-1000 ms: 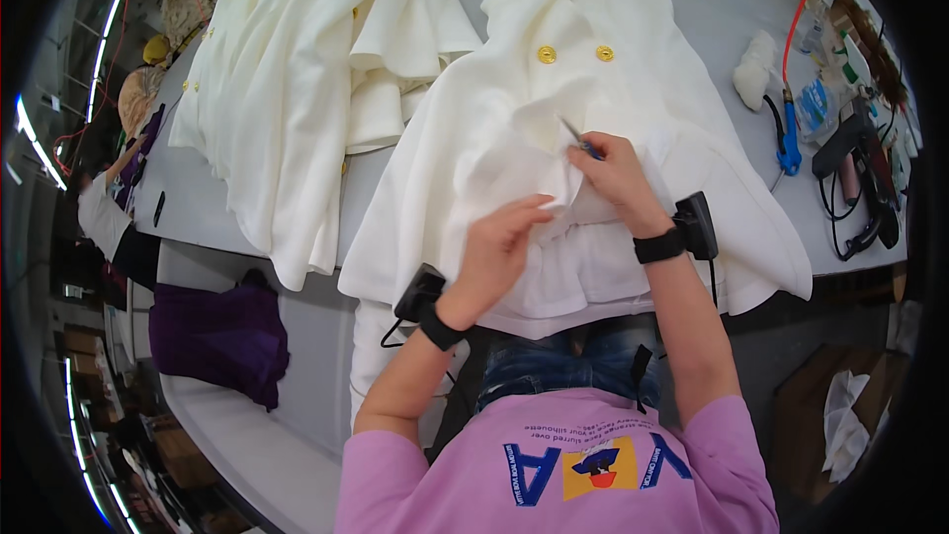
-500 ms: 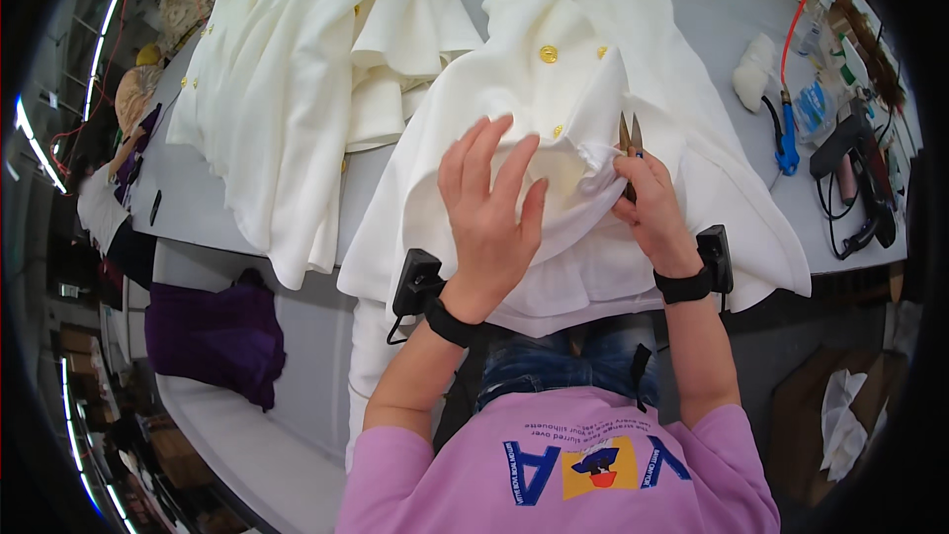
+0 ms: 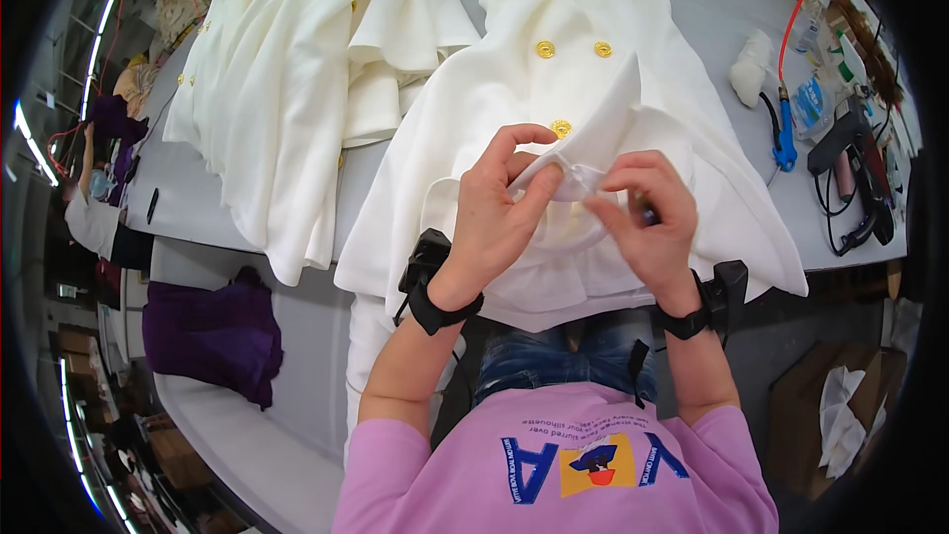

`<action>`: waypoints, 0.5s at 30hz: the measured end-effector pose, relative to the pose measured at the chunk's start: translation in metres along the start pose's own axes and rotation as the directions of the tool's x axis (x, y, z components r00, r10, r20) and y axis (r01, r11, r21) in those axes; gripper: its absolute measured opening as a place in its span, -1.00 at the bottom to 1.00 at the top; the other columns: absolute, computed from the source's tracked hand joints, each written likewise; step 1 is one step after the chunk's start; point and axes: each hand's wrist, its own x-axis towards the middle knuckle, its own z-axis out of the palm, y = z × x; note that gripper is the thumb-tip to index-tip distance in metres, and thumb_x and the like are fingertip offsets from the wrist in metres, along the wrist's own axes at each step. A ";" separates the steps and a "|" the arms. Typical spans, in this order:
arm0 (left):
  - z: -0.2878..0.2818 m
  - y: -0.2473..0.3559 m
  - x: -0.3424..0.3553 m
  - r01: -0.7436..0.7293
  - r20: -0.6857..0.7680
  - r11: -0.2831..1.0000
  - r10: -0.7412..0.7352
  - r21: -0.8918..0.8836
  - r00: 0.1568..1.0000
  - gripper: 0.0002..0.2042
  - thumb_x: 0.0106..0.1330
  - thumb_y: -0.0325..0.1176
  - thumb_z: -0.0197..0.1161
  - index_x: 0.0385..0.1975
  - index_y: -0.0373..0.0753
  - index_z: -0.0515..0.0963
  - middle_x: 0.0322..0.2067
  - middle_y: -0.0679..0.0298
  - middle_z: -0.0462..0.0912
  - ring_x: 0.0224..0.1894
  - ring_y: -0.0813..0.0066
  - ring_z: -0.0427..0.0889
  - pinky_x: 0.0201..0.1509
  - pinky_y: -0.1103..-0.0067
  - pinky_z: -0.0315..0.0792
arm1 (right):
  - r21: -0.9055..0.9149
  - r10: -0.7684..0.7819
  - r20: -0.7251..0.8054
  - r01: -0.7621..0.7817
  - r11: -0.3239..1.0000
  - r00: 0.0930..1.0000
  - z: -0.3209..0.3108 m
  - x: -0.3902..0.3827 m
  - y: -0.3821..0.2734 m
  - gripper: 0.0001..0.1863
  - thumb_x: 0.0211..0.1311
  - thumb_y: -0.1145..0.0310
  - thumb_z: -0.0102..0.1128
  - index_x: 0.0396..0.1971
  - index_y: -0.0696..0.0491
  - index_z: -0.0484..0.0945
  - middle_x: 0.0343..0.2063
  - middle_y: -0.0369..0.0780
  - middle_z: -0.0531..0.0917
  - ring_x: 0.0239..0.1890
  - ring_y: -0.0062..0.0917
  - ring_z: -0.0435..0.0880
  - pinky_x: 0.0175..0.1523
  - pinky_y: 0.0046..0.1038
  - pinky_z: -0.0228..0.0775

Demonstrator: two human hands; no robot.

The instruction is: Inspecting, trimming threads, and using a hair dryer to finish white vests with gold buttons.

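Note:
A white sleeveless garment (image 3: 672, 69) with gold buttons (image 3: 561, 129) is spread over the near part of the table. Between thumb and fingers, my left hand (image 3: 499, 213) pinches a lifted, folded edge of it. Close beside, my right hand (image 3: 652, 222) is curled at the same edge, thumb and fingertips near the fabric and slightly blurred. A dark end of the scissors (image 3: 648, 215) shows inside its curled fingers; their blades are hidden. Whether the right fingertips also grip the cloth, I cannot tell.
Another white garment (image 3: 282, 89) lies to the left, over the table (image 3: 381, 178). On the right are a blue air gun (image 3: 784, 138) with a red hose, a black corded tool (image 3: 850, 178) and a white bundle (image 3: 751, 69). Purple cloth (image 3: 213, 341) hangs lower left. A person (image 3: 94, 218) stands far left.
My left hand went from open above the garment to pinching its edge. The right hand has turned inward, tucking the scissors into its palm, and the edge is lifted higher.

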 end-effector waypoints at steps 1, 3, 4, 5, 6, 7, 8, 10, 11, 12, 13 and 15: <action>0.000 0.003 0.000 0.000 0.001 1.000 0.000 -0.001 1.000 -0.72 0.29 -0.49 0.16 -0.02 -0.27 0.38 -0.37 0.25 0.67 -0.32 0.68 0.56 -0.19 0.72 0.40 | 0.023 -0.050 -0.002 0.050 0.998 0.999 0.008 0.002 -0.004 -0.74 -0.14 0.64 0.36 -0.38 0.10 0.56 -0.37 -0.27 0.55 -0.48 -0.60 0.55 -0.41 -0.62 0.39; -0.001 0.007 -0.001 -0.059 0.035 0.988 0.055 0.141 0.998 -0.67 0.27 -0.50 0.16 0.04 -0.27 0.39 -0.34 0.22 0.67 -0.33 0.66 0.55 -0.17 0.69 0.42 | -0.079 -0.076 0.021 0.077 0.994 0.997 0.011 0.003 0.001 -0.75 -0.13 0.64 0.36 -0.37 0.11 0.57 -0.36 -0.28 0.56 -0.46 -0.58 0.57 -0.38 -0.60 0.42; -0.001 0.008 -0.001 -0.061 0.038 0.988 0.056 0.141 0.998 -0.67 0.27 -0.50 0.16 0.04 -0.27 0.39 -0.34 0.22 0.67 -0.33 0.66 0.55 -0.17 0.69 0.42 | -0.178 -0.099 0.049 0.106 0.978 0.994 0.013 0.003 0.006 -0.75 -0.12 0.64 0.35 -0.37 0.11 0.58 -0.34 -0.28 0.56 -0.44 -0.55 0.59 -0.36 -0.57 0.45; -0.004 0.007 -0.003 -0.221 0.079 0.921 0.207 0.321 0.975 -0.67 0.26 -0.51 0.16 0.04 -0.28 0.42 -0.31 0.21 0.67 -0.30 0.65 0.56 -0.15 0.67 0.43 | -0.116 -0.103 0.049 0.108 0.987 0.993 0.015 0.003 0.012 -0.80 -0.03 0.61 0.32 -0.34 0.13 0.59 -0.40 -0.28 0.57 -0.48 -0.60 0.55 -0.39 -0.62 0.39; -0.006 0.006 -0.004 -0.368 0.147 0.796 0.340 0.480 0.929 -0.67 0.25 -0.53 0.15 0.04 -0.29 0.44 -0.29 0.19 0.67 -0.28 0.64 0.56 -0.12 0.66 0.44 | -0.113 -0.104 0.050 0.109 0.988 0.993 0.012 0.003 0.014 -0.80 -0.03 0.61 0.32 -0.34 0.13 0.59 -0.40 -0.28 0.57 -0.48 -0.60 0.55 -0.39 -0.62 0.39; -0.008 0.002 -0.004 -0.366 0.145 0.796 0.339 0.483 0.929 -0.67 0.25 -0.53 0.15 0.04 -0.29 0.44 -0.29 0.19 0.67 -0.28 0.64 0.56 -0.12 0.66 0.44 | 0.011 0.055 0.078 -0.056 0.998 0.995 0.009 0.004 0.014 -0.85 0.02 0.59 0.30 -0.35 0.14 0.59 -0.44 -0.31 0.57 -0.49 -0.67 0.50 -0.40 -0.65 0.34; -0.011 -0.002 -0.004 -0.321 0.172 0.860 0.274 0.396 0.946 -0.69 0.26 -0.53 0.15 0.02 -0.31 0.47 -0.26 0.21 0.67 -0.25 0.64 0.56 -0.10 0.66 0.44 | 0.127 0.208 0.124 -0.223 0.966 0.970 0.006 0.006 0.013 -0.89 0.07 0.57 0.29 -0.36 0.15 0.59 -0.48 -0.34 0.57 -0.51 -0.73 0.46 -0.41 -0.69 0.29; -0.013 -0.003 -0.004 -0.267 0.205 0.913 0.211 0.309 0.956 -0.71 0.26 -0.54 0.14 0.00 -0.33 0.50 -0.23 0.22 0.66 -0.22 0.65 0.56 -0.07 0.66 0.44 | 0.227 0.377 0.177 -0.410 0.883 0.909 0.002 0.006 0.009 -0.94 0.13 0.51 0.27 -0.39 0.15 0.59 -0.52 -0.39 0.56 -0.50 -0.82 0.37 -0.42 -0.73 0.20; -0.013 -0.002 -0.005 -0.147 0.171 0.969 0.114 0.198 0.979 -0.74 0.26 -0.54 0.13 -0.05 -0.34 0.52 -0.21 0.24 0.65 -0.20 0.65 0.55 -0.06 0.66 0.45 | 0.284 0.409 0.178 -0.445 0.849 0.895 0.002 0.006 0.009 -0.92 0.13 0.50 0.28 -0.39 0.15 0.58 -0.51 -0.40 0.56 -0.49 -0.83 0.37 -0.42 -0.73 0.20; -0.013 -0.002 -0.005 -0.025 0.149 0.996 0.012 0.081 0.989 -0.77 0.27 -0.55 0.12 -0.09 -0.35 0.54 -0.19 0.26 0.65 -0.17 0.65 0.55 -0.05 0.67 0.45 | 0.339 0.441 0.181 -0.477 0.811 0.879 0.001 0.006 0.010 -0.91 0.12 0.48 0.29 -0.40 0.15 0.57 -0.49 -0.40 0.57 -0.49 -0.85 0.37 -0.42 -0.73 0.19; -0.013 -0.003 -0.005 -0.024 0.148 0.996 0.012 0.081 0.989 -0.77 0.27 -0.55 0.12 -0.09 -0.35 0.54 -0.19 0.26 0.65 -0.17 0.65 0.55 -0.05 0.67 0.45 | 0.339 0.441 0.182 -0.477 0.811 0.879 -0.001 0.006 0.008 -0.91 0.12 0.48 0.29 -0.40 0.15 0.57 -0.49 -0.40 0.57 -0.49 -0.85 0.37 -0.42 -0.73 0.19; -0.015 -0.004 -0.002 -0.032 0.142 0.995 0.019 0.091 0.990 -0.78 0.28 -0.57 0.10 -0.09 -0.36 0.53 -0.19 0.28 0.63 -0.15 0.65 0.54 -0.06 0.67 0.45 | 0.317 0.440 0.150 -0.465 0.827 0.885 -0.007 0.007 0.000 -0.85 0.10 0.45 0.32 -0.35 0.15 0.57 -0.52 -0.39 0.56 -0.48 -0.84 0.38 -0.44 -0.74 0.18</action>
